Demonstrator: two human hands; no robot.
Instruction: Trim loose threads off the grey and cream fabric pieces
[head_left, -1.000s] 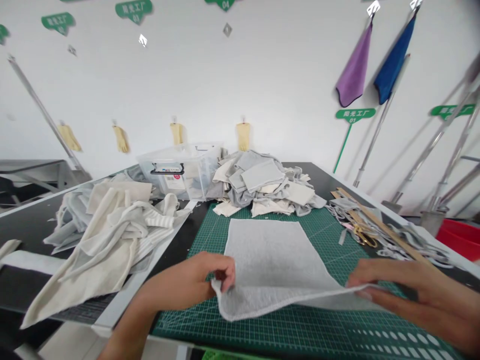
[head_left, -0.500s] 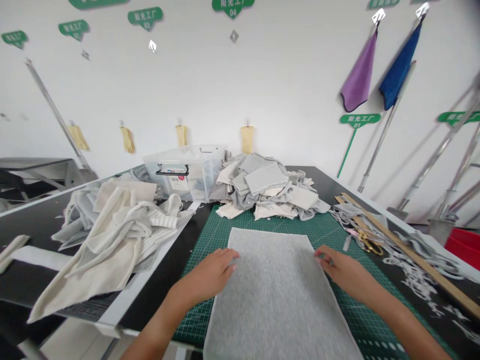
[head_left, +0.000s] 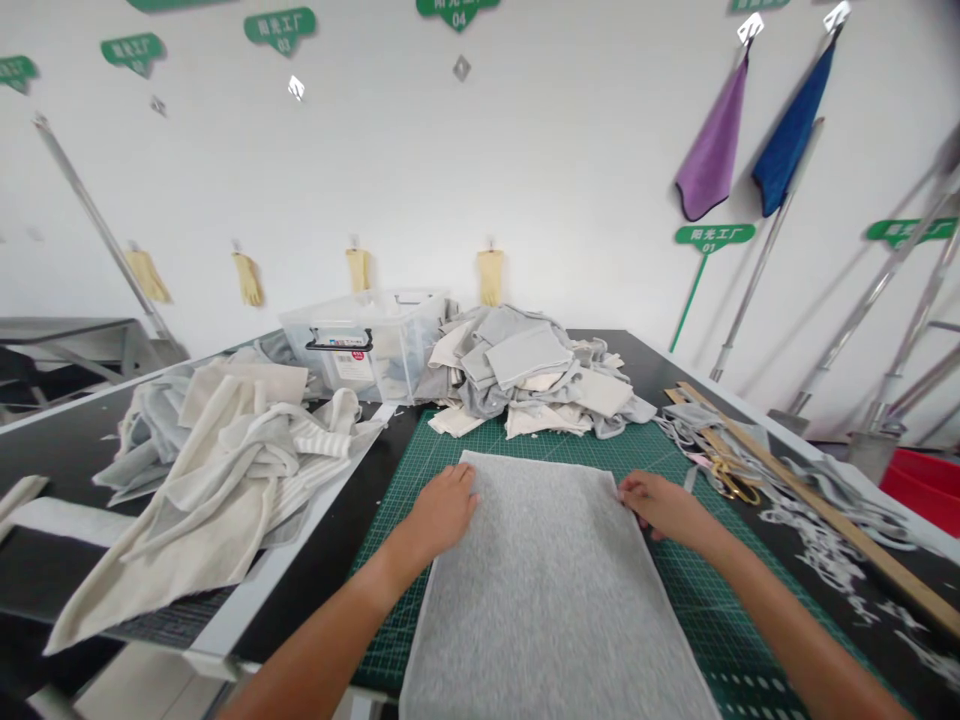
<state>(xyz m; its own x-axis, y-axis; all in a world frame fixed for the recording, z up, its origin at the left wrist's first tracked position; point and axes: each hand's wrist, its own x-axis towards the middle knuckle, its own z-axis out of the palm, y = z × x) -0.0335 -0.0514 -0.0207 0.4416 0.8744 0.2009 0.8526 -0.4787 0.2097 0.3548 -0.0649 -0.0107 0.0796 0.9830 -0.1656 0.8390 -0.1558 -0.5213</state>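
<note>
A rectangular piece of heather-grey fabric point(head_left: 547, 590) lies in front of me on a green cutting mat point(head_left: 409, 500), its near end running out of the frame. My left hand point(head_left: 446, 508) is closed at its far left corner, the fingertips on the edge. At the far right corner, my right hand point(head_left: 664, 506) pinches the edge between thumb and fingers. The far edge between my hands lies nearly straight.
Beyond the fabric rises a heap of grey and cream cloth pieces point(head_left: 525, 365). Left of it stands a clear plastic box point(head_left: 356, 345), with loose fabric point(head_left: 247, 470) nearer. Gold-handled scissors point(head_left: 735, 485), a long wooden strip point(head_left: 817, 500) and white scraps point(head_left: 817, 550) lie right.
Both hands have moved slightly towards the fabric's far corners. My left fingers have closed at the edge, and my right hand has shifted inward onto the right corner. The view has shifted slightly.
</note>
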